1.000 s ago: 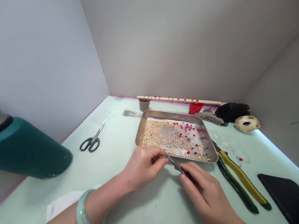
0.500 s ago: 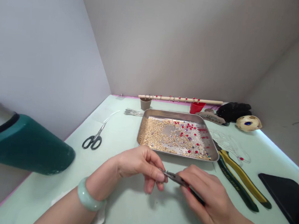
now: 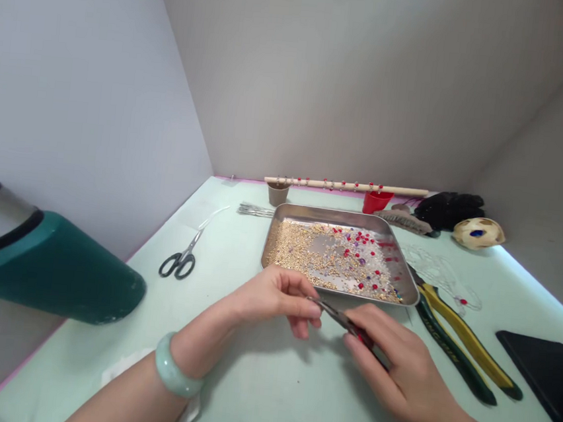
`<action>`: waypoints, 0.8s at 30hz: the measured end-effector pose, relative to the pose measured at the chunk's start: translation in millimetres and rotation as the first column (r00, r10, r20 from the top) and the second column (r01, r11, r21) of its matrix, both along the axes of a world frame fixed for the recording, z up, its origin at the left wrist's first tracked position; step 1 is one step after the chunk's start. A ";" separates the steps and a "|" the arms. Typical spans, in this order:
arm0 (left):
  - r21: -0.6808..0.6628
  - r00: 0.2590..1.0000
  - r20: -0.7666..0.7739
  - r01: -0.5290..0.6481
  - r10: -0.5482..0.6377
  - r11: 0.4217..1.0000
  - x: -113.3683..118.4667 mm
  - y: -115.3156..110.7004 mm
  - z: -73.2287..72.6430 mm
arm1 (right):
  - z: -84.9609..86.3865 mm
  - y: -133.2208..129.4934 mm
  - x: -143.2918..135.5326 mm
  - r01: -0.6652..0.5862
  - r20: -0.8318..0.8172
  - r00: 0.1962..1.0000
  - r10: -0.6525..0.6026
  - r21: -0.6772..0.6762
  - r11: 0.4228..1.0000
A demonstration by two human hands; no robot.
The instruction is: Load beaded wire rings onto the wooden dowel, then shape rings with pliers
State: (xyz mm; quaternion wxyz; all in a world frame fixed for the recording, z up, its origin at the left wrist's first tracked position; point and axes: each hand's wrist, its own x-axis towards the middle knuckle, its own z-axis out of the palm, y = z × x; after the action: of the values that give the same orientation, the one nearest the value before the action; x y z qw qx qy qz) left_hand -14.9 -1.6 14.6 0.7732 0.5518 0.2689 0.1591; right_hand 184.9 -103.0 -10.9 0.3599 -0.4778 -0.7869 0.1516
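My right hand is wrapped round a pair of dark needle-nose pliers with a bit of red on the handle. Their tips point left and meet the fingertips of my left hand. Thumb and index finger of the left hand are pinched together at the plier tips; whatever small piece sits between them is too small to make out. Just beyond both hands lies a metal tray holding gold, clear, red and purple beads. A pale green bangle circles my left wrist.
Scissors and a green bottle lie left. Behind the tray, a wooden stick with small beaded rings rests on a brown cup and a red cup. Large yellow-green pliers and a black flat object are right.
My left hand and the plier tips have risen slightly in view, and the pliers now slant more steeply. The whole scene has shifted a little to the right.
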 end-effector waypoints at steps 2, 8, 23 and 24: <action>0.136 0.989 -0.030 -0.138 0.144 0.981 5.7 -1.3 -2.7 | -1.2 0.7 -2.1 0.070 -0.073 0.994 -0.080 -0.123 0.990; 0.652 0.916 -0.096 -0.238 0.390 0.720 13.3 -12.5 -3.3 | 2.1 -3.1 -8.2 0.145 -0.117 0.975 -0.188 -0.304 0.942; 0.970 0.844 0.026 0.107 0.535 -0.216 13.5 -22.1 -16.9 | -4.3 -5.4 -21.1 0.231 -0.119 0.956 -0.269 -0.262 0.937; 0.960 0.841 0.033 0.123 0.539 -0.251 13.8 -22.8 -17.3 | -5.5 -6.0 -22.2 0.240 -0.115 0.954 -0.276 -0.254 0.937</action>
State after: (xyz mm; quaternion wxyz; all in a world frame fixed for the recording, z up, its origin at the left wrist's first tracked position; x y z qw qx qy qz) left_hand -1.1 -24.5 -2.7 -0.0685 0.8967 0.2981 0.3199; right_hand 162.8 -109.0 -16.4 0.3747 -0.6038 -0.6645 0.2311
